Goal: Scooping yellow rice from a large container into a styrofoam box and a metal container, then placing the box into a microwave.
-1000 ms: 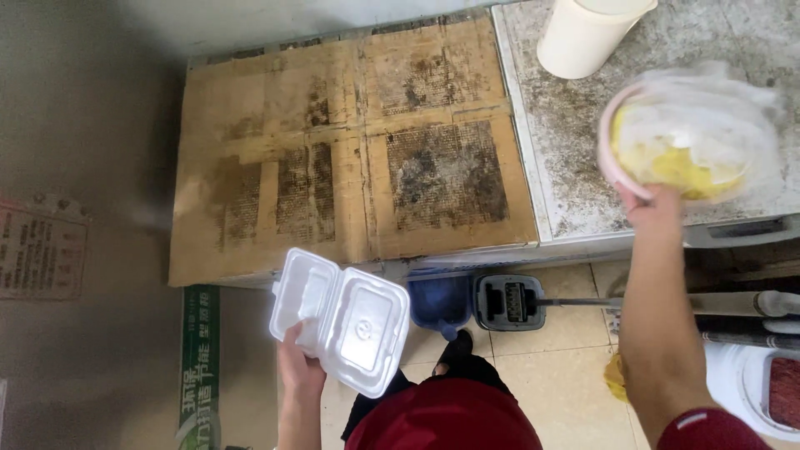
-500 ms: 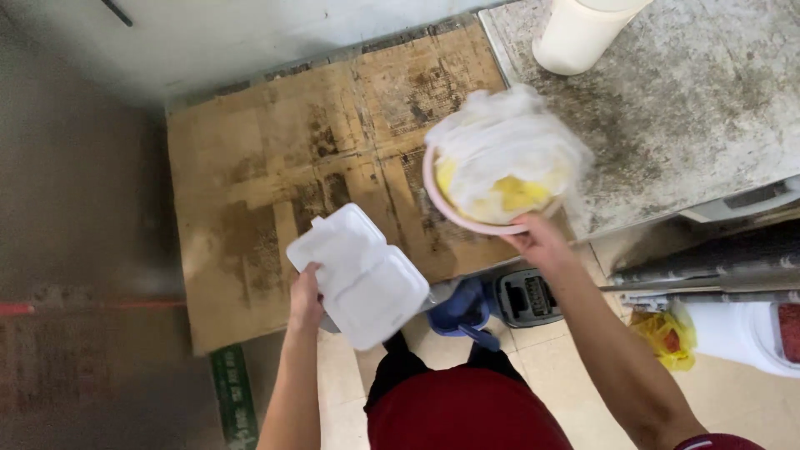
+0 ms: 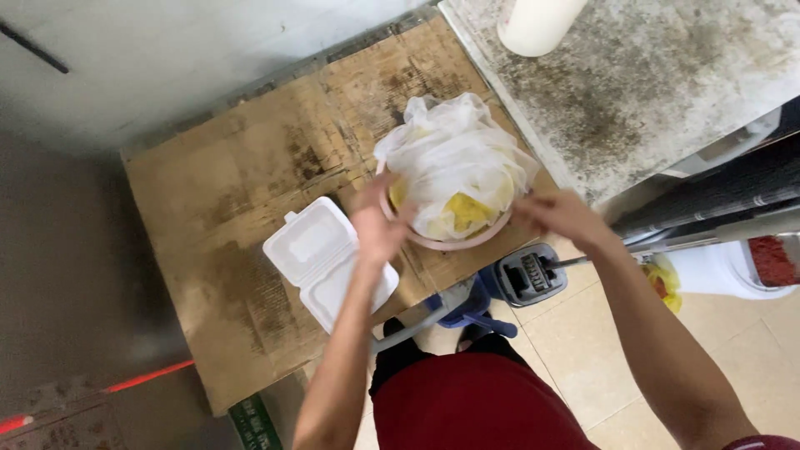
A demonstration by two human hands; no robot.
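Nearest us, the red-clothed lap and both bare forearms reach forward. The white foam clamshell box point(image 3: 327, 260) is now down on the stained cardboard-topped table point(image 3: 208, 200), lid shut, just left of the left wrist; a second ago the left hand was carrying it. That left hand point(image 3: 377, 223) has let go and come across to the near-left rim of the pink bowl point(image 3: 446, 237), fingers curled loosely against it; the grip looks part-closed on the rim, though the blur hides how firmly. The right hand point(image 3: 557, 218) has brought the bowl down from the air, and it now sits at the table's right edge, that hand at its right rim with fingers spread, touching rather than clamped.

The bowl is covered by a crumpled clear plastic bag point(image 3: 454, 154), with yellow food showing through. So both items are landed and both hands are on the bowl.

Below the table edge lie a blue object and a grey dustpan-like tool point(image 3: 527, 275) on the tiled floor. Farther right, a speckled stone counter point(image 3: 667, 92) carries a white cylinder point(image 3: 537, 23), well clear of the hands.
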